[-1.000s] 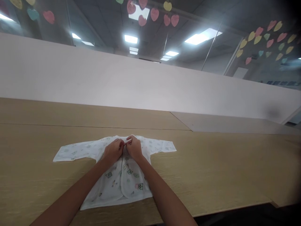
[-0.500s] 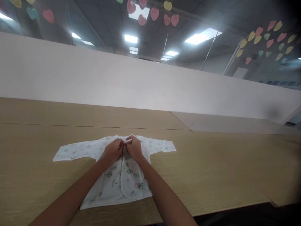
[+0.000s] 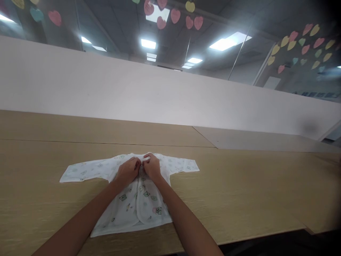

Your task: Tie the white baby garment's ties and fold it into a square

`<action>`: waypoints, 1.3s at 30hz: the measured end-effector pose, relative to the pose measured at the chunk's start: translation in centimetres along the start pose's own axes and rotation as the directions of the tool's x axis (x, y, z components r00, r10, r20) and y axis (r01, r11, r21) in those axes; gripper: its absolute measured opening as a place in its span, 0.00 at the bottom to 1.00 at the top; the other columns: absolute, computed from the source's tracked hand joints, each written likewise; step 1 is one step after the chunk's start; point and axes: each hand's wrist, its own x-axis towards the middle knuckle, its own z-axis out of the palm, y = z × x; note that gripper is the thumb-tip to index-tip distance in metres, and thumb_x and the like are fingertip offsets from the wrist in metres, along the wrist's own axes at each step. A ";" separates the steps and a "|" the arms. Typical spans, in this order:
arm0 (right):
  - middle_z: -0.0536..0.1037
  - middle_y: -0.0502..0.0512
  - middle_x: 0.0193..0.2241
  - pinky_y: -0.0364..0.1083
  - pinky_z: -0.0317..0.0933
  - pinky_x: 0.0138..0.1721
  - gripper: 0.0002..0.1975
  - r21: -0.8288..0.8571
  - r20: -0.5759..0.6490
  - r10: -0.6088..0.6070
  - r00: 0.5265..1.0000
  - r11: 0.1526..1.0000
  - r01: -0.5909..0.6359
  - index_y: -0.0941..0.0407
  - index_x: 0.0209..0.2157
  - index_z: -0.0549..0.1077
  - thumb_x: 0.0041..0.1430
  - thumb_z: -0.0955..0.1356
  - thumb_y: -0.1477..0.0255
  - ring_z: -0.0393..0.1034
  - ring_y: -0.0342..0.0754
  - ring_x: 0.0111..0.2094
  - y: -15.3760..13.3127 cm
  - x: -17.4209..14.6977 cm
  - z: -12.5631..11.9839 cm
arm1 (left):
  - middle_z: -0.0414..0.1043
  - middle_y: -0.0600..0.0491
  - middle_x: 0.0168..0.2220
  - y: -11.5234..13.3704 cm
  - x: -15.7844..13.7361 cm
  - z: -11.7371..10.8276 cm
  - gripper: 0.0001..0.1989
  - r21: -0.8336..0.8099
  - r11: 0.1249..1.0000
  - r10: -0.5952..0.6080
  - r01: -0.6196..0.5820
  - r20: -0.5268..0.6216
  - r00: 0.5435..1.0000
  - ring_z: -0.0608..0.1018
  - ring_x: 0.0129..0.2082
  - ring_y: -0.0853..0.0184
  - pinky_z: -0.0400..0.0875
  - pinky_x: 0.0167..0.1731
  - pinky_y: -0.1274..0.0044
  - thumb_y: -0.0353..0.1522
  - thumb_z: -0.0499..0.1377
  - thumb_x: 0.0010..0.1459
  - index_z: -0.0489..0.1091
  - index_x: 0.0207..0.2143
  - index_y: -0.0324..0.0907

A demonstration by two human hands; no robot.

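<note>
A small white baby shirt (image 3: 128, 209) with printed green and pink figures lies flat, its sleeves spread to both sides and its hem toward me. Near the neckline, my left hand (image 3: 129, 169) is closed, pinching the left part of the front opening. My right hand (image 3: 151, 166) pinches the fabric just right of it, with the fingertips of both hands almost touching. Whatever small fastening lies between the fingertips is hidden. Below the hands the two front edges overlap down the middle.
The shirt rests on a wide wooden table (image 3: 239, 192) with seams across its surface. Behind it rises a low white partition (image 3: 165, 96) topped by glass with heart-shaped paper notes (image 3: 175, 16). A dark gap shows past the table's front edge at lower right.
Hardly anything differs. Both hands stay at the neckline with only slight finger movement, and the shirt lies in the same place.
</note>
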 end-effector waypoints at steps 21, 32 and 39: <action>0.70 0.46 0.17 0.38 0.58 0.14 0.09 0.331 0.087 0.159 0.983 0.926 -0.180 0.58 0.34 0.68 0.46 0.65 0.77 0.64 0.40 0.15 -1.7 0.3 -1.4 | 0.71 0.56 0.27 0.6 0.0 -0.7 0.12 -0.380 0.925 0.031 -0.027 0.004 1.000 0.71 0.27 0.70 0.62 0.30 0.79 0.37 0.45 0.58 0.65 0.33 0.42; 0.69 0.45 0.15 0.35 0.56 0.14 0.06 0.467 0.078 0.230 0.970 0.851 -0.239 0.59 0.31 0.67 0.46 0.66 0.77 0.63 0.38 0.14 -1.7 0.8 -2.1 | 0.75 0.55 0.27 0.7 -0.2 -2.9 0.09 -0.195 0.980 0.020 0.032 0.259 0.966 0.73 0.26 0.68 0.60 0.25 0.79 0.39 0.53 0.49 0.69 0.25 0.44; 0.70 0.46 0.17 0.35 0.56 0.14 0.06 0.457 0.095 0.231 0.968 0.854 -0.249 0.60 0.31 0.67 0.46 0.66 0.78 0.63 0.37 0.14 -2.0 0.7 -2.5 | 0.74 0.55 0.23 0.2 -0.2 -3.0 0.09 -0.164 0.986 0.044 0.018 0.366 0.930 0.72 0.23 0.69 0.58 0.24 0.79 0.38 0.55 0.45 0.70 0.20 0.44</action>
